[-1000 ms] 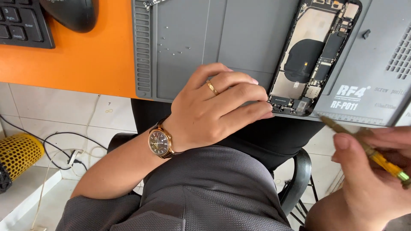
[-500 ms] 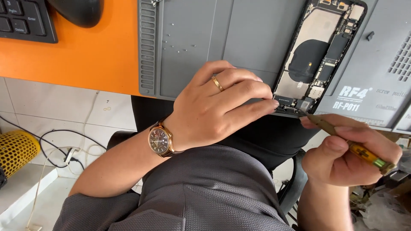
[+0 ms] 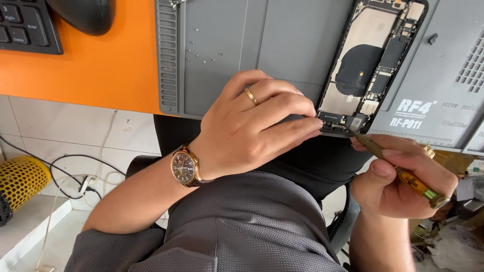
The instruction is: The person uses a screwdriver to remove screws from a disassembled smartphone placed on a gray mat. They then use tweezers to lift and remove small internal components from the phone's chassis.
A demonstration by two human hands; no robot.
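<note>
Pinning the opened phone (image 3: 374, 65) at its lower edge, your left hand (image 3: 252, 128) has its fingertips (image 3: 313, 122) curled narrow onto the frame, and my read is that this keeps the body from sliding on the grey work mat (image 3: 272, 35). The phone lies at one o'clock in the head view, back cover off, its insides facing up, near the mat's front edge where both hands can reach it.

Your right hand (image 3: 398, 176), at four o'clock, is closed around a slim screwdriver (image 3: 398, 168) with a yellow handle; the tip (image 3: 350, 130) points to ten o'clock and sits right at the phone's bottom corner, just beside your left fingertips. The low, slanted grip looks chosen for fine control.

As for what holds what: the phone shell carries a dark round coil, boards and a long dark cell. Tiny screws (image 3: 204, 54) lie loose on the mat at eleven o'clock, well apart from the phone. Keyboard (image 3: 25, 25) and mouse (image 3: 85, 14) sit on the orange desk (image 3: 101, 70).
</note>
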